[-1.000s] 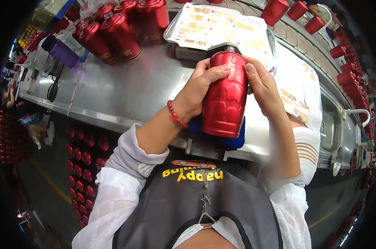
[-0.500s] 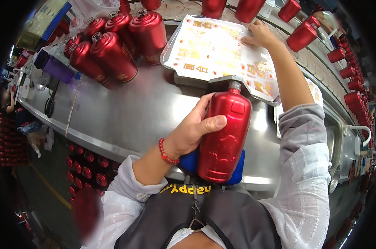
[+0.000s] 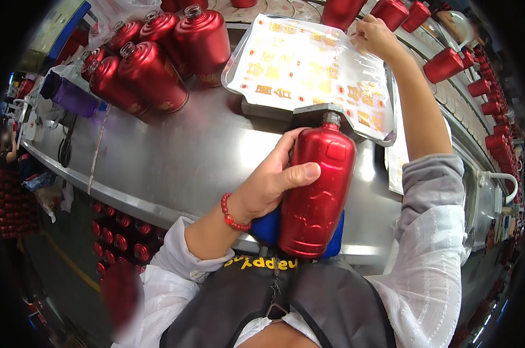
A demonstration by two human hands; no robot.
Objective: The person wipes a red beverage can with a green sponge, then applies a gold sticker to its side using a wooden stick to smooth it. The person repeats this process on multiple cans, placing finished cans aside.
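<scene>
My left hand (image 3: 274,177) is closed around the side of a red bottle (image 3: 320,194), thumb across its face; the other fingers pass behind the body and are hidden. The bottle lies tilted in front of my chest at the near edge of the metal table (image 3: 169,165), base toward me and neck away. A blue pad (image 3: 335,235) shows at both sides of its lower end; the rest is covered. The neck is at a dark metal bracket (image 3: 317,110); I cannot tell whether they touch. My right hand (image 3: 377,37) is at the far right corner of a white printed sheet (image 3: 309,64) on a tray (image 3: 232,69). Its fingertips are hard to make out, so I cannot tell whether they pinch anything. Glare washes out the middle of the sheet. At upper left, clustered bottles (image 3: 203,43) overlap, some cut off by the dark rim. A dark red shape (image 3: 121,296) at lower left is too blurred to identify.
</scene>
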